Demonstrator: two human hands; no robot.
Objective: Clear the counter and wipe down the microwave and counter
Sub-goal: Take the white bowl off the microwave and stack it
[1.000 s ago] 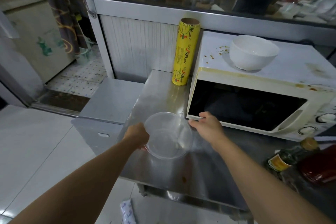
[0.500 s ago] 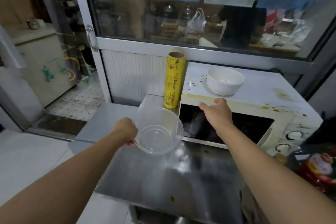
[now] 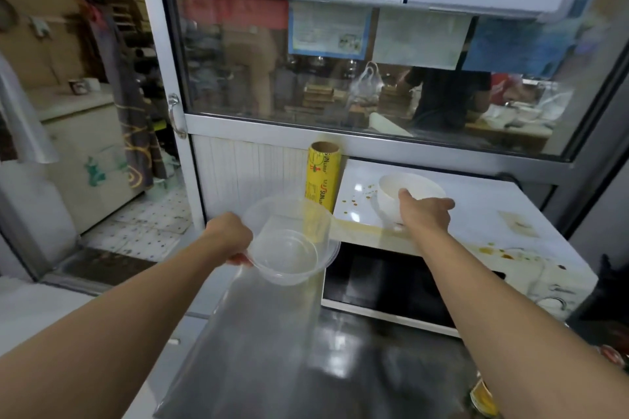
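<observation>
A microwave [image 3: 476,224] sits at the right rear of a steel counter [image 3: 272,350], a ceramic bowl [image 3: 408,189] on its top near the left edge. A cling-film roll [image 3: 323,180] stands upright just left of the microwave, against the back panel. A plastic bowl [image 3: 289,245] hangs above the counter, before the roll.

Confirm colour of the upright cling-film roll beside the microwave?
Yellow upright cling-film roll with red lettering, clearest in the head view.
</observation>
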